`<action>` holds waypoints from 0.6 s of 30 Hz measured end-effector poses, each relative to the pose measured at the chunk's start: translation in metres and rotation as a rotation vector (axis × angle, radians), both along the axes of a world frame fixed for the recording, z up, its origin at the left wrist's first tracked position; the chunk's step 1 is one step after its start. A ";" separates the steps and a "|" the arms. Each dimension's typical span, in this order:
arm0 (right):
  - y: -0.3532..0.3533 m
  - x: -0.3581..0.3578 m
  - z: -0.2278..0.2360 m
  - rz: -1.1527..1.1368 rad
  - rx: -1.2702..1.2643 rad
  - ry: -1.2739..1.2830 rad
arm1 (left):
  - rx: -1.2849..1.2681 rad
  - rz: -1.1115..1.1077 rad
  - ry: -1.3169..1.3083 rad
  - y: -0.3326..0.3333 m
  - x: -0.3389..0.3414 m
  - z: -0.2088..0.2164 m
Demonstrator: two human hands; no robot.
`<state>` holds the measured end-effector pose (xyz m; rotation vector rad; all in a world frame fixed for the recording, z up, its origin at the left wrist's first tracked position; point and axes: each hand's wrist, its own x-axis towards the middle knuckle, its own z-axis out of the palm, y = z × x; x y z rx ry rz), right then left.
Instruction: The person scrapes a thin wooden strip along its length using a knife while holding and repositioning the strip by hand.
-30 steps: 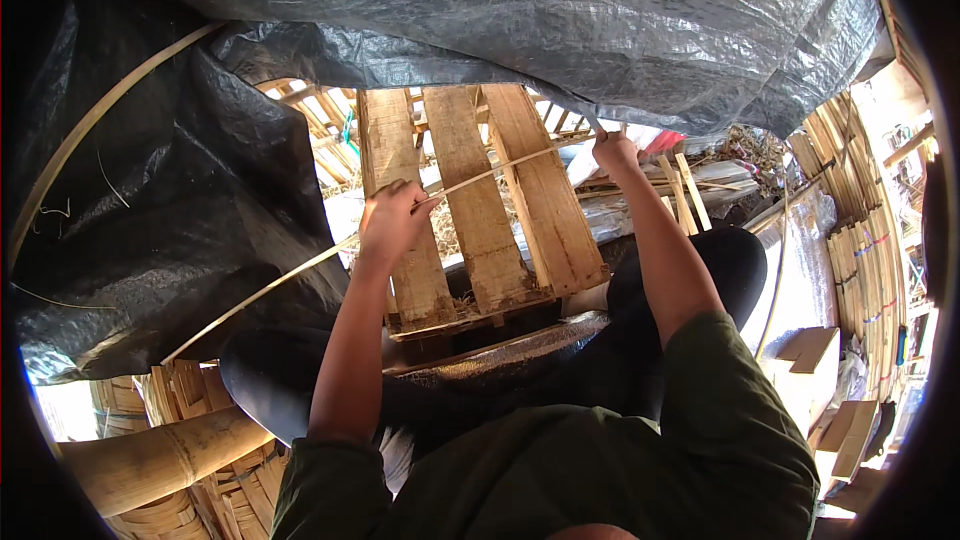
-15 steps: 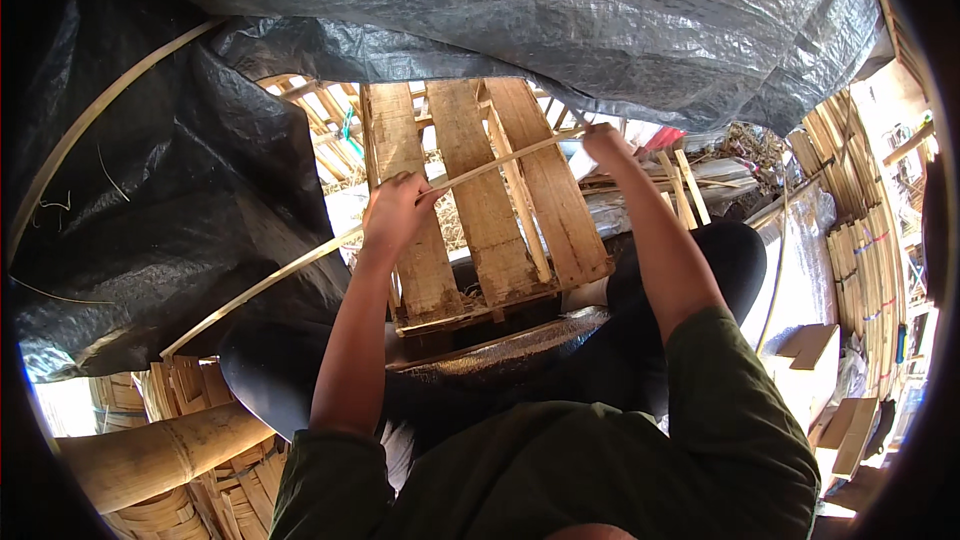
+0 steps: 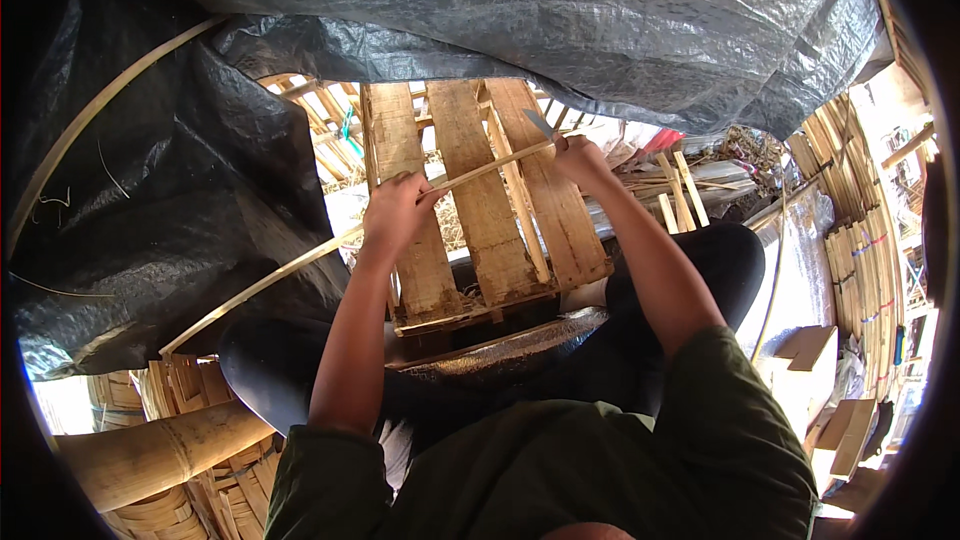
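A long, thin bamboo strip (image 3: 270,278) slants from the lower left up across a slatted wooden stand (image 3: 492,240). My left hand (image 3: 393,212) is closed around the strip over the left slat. Farther along, near the strip's upper right end, my right hand (image 3: 582,159) is closed on a knife (image 3: 541,124). The knife's grey blade points up and left beside the strip, while its handle is hidden in my fingers. Whether the blade touches the strip, I cannot tell.
Black plastic sheeting (image 3: 500,10) hangs ahead and down the left. A thick bamboo pole (image 3: 170,450) lies at lower left. Several cut bamboo pieces (image 3: 683,190) lie beyond my right knee, and stacked bamboo slats (image 3: 862,275) stand at the far right.
My right hand has moved left and slightly down along the strip, and the knife blade now shows more plainly. My left hand and the strip have stayed nearly in place.
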<state>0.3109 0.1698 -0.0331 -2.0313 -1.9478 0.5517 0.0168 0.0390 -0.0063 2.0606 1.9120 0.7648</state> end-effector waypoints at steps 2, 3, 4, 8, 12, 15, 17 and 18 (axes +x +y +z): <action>0.024 0.052 0.001 0.251 0.096 -0.327 | -0.006 -0.032 -0.013 0.010 0.016 0.003; 0.024 0.052 0.002 0.257 0.096 -0.326 | -0.008 -0.026 -0.011 0.009 0.015 0.003; 0.024 0.051 0.005 0.043 -0.031 -0.148 | -0.008 -0.020 -0.010 0.008 0.013 0.002; 0.002 0.002 -0.006 -0.020 -0.031 -0.049 | -0.046 0.011 -0.022 0.001 0.003 0.005; 0.024 0.054 -0.006 0.248 0.148 -0.414 | -0.018 -0.016 -0.048 0.005 0.012 0.002; 0.005 0.023 0.009 0.036 0.006 -0.133 | -0.042 0.021 -0.038 -0.001 0.003 0.003; -0.007 0.001 0.000 -0.019 0.081 0.003 | -0.050 0.017 -0.068 -0.002 -0.003 0.003; -0.004 0.008 0.003 -0.035 0.020 -0.002 | -0.051 0.017 -0.070 -0.002 -0.001 0.003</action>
